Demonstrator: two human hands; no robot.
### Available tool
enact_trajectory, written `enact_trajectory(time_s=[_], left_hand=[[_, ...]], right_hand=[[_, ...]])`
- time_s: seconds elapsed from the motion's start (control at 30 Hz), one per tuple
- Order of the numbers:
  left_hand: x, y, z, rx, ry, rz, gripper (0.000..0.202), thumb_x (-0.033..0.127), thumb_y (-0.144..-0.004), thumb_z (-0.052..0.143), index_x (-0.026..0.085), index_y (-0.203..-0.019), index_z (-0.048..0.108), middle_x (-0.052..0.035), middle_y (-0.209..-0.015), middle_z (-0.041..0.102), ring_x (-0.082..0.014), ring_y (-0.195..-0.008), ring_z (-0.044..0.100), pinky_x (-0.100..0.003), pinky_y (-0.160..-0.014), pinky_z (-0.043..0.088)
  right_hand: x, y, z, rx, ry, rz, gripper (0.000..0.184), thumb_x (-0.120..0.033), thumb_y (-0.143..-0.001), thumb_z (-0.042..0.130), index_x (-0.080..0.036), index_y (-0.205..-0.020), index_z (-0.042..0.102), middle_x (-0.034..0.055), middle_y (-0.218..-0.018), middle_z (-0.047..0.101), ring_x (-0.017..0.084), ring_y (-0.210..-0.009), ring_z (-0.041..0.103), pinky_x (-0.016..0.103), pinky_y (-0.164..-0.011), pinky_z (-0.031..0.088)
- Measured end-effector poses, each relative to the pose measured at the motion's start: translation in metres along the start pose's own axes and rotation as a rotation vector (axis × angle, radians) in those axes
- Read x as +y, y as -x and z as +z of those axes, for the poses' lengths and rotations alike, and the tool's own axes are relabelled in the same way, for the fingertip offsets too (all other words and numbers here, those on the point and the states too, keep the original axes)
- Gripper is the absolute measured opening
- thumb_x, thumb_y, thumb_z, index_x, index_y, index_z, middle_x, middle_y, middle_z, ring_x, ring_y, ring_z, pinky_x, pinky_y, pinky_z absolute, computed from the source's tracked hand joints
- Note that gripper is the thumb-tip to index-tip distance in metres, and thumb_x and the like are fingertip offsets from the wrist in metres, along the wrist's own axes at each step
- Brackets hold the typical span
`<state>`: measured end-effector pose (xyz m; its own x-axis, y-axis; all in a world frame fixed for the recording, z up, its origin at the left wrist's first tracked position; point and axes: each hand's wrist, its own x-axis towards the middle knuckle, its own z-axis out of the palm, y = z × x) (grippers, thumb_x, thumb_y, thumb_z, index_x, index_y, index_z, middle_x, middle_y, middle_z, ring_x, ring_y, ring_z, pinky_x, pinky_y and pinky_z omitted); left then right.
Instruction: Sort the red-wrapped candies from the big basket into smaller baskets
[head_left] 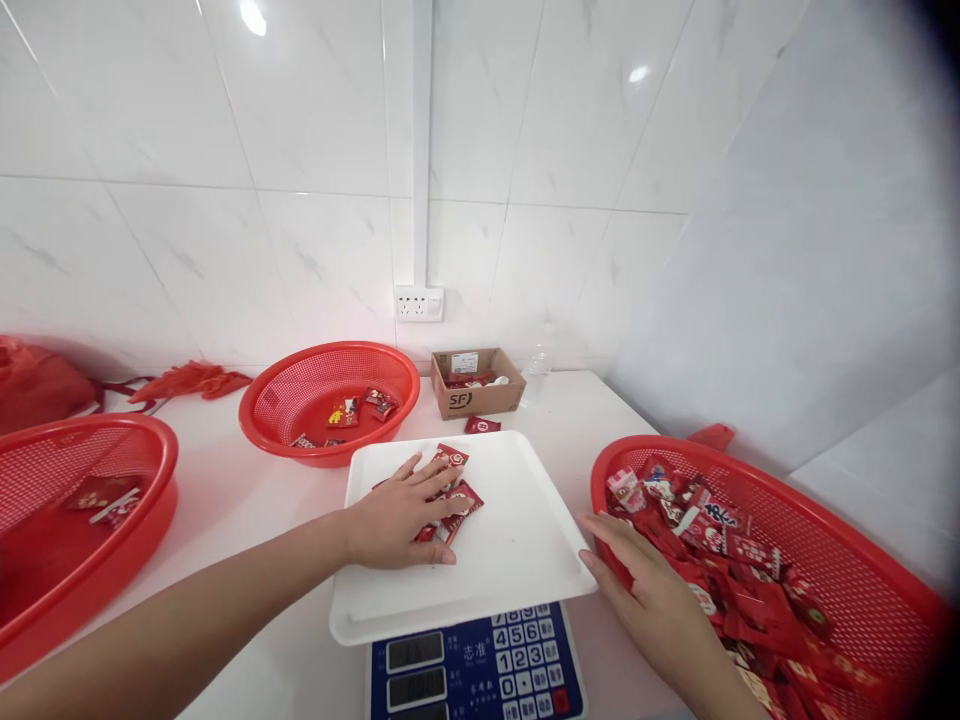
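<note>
Left grip (397,515) open, fingers spread flat on red candy packets (459,503) atop a white tray (517,540); right grip (645,600) open at the red basket (750,450) rim, just right of the tray (nothing held).

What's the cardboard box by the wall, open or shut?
Open: the cardboard box has no lid across its top, and red packets show inside.

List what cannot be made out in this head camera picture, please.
Head view:
Red wrapped packets on the white plastic tray: partly hidden under the left hand, so their number is unclear.
Blue digital scale: displays too dim to read; lower part cut off by the bottom edge.
Brown cardboard box: contents partly hidden by its front wall.
Large red mesh basket: lower part cut off by the picture edge.
</note>
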<state>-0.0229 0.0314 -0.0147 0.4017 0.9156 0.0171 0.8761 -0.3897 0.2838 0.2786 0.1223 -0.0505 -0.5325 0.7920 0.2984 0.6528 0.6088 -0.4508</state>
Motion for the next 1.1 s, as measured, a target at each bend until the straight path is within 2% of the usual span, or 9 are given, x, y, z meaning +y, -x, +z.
enact_trajectory(time_s=[0.07, 0.17, 0.27, 0.43, 0.63, 0.8, 0.93, 1.1], left_hand=[[0.006, -0.001, 0.001, 0.012, 0.002, -0.078, 0.063, 0.064, -0.084, 0.037, 0.03, -0.137, 0.037, -0.007, -0.151, 0.016, -0.0286, -0.138, 0.007, -0.054, -0.11, 0.004], [0.016, -0.007, 0.008, 0.012, 0.03, -0.269, 0.065, 0.063, -0.088, 0.024, 0.026, -0.141, 0.028, -0.0103, -0.151, 0.011, -0.029, -0.138, 0.001, -0.058, -0.108, 0.006], [0.019, -0.014, 0.015, 0.016, 0.038, -0.351, 0.064, 0.062, -0.088, 0.022, 0.026, -0.141, 0.027, -0.011, -0.151, 0.01, -0.0288, -0.138, 0.003, -0.058, -0.108, 0.008], [0.016, -0.017, 0.021, 0.023, -0.029, -0.302, 0.064, 0.061, -0.086, 0.032, 0.027, -0.14, 0.028, -0.011, -0.152, 0.011, -0.0281, -0.138, 0.007, -0.057, -0.108, 0.011], [0.012, -0.015, 0.018, 0.007, -0.053, -0.199, 0.062, 0.058, -0.086, 0.037, 0.029, -0.14, 0.028, -0.0096, -0.151, 0.016, -0.0276, -0.138, 0.011, -0.056, -0.108, 0.012], [0.008, -0.012, 0.009, -0.053, -0.033, -0.1, 0.067, 0.062, -0.087, 0.03, 0.025, -0.143, 0.022, -0.0116, -0.151, 0.013, -0.0281, -0.139, 0.007, -0.056, -0.109, 0.007], [-0.007, -0.003, -0.007, -0.029, -0.048, -0.156, 0.067, 0.061, -0.088, 0.023, 0.025, -0.144, 0.017, -0.0104, -0.152, 0.011, -0.0277, -0.138, 0.005, -0.053, -0.11, 0.009], [-0.055, 0.025, -0.038, 0.07, -0.24, -0.467, 0.061, 0.058, -0.09, 0.023, 0.027, -0.143, 0.021, -0.0042, -0.152, 0.014, -0.0232, -0.139, 0.004, -0.046, -0.111, 0.007]], right_hand=[[0.001, 0.001, 0.001, 0.0, 0.005, 0.0, 0.04, -0.045, -0.085, 0.042, -0.021, -0.11, 0.062, 0.0093, -0.119, 0.062, 0.026, -0.112, 0.055, 0.045, -0.094, 0.046], [0.002, 0.001, 0.002, -0.006, 0.006, 0.004, 0.043, -0.047, -0.085, 0.04, -0.019, -0.111, 0.062, 0.0102, -0.12, 0.061, 0.027, -0.113, 0.054, 0.046, -0.095, 0.045], [0.002, 0.001, 0.002, -0.017, 0.01, 0.008, 0.044, -0.046, -0.085, 0.04, -0.018, -0.111, 0.061, 0.0105, -0.119, 0.061, 0.026, -0.113, 0.054, 0.046, -0.096, 0.045], [0.004, 0.003, 0.004, -0.019, 0.032, -0.008, 0.043, -0.046, -0.085, 0.04, -0.019, -0.111, 0.061, 0.0102, -0.119, 0.062, 0.027, -0.112, 0.055, 0.047, -0.095, 0.046], [0.012, 0.004, 0.01, 0.008, 0.056, -0.025, 0.044, -0.047, -0.084, 0.041, -0.02, -0.111, 0.062, 0.0106, -0.119, 0.061, 0.028, -0.114, 0.053, 0.048, -0.094, 0.046], [0.014, 0.004, 0.012, -0.022, 0.081, -0.027, 0.048, -0.05, -0.085, 0.038, -0.018, -0.112, 0.062, 0.0113, -0.121, 0.06, 0.029, -0.116, 0.052, 0.05, -0.096, 0.044], [0.02, 0.003, 0.015, -0.025, 0.105, -0.039, 0.05, -0.051, -0.085, 0.036, -0.018, -0.111, 0.063, 0.011, -0.119, 0.061, 0.028, -0.113, 0.054, 0.048, -0.094, 0.046], [0.03, 0.002, 0.019, -0.02, 0.132, -0.087, 0.051, -0.053, -0.084, 0.037, -0.019, -0.112, 0.064, 0.009, -0.12, 0.061, 0.028, -0.113, 0.055, 0.048, -0.094, 0.047]])
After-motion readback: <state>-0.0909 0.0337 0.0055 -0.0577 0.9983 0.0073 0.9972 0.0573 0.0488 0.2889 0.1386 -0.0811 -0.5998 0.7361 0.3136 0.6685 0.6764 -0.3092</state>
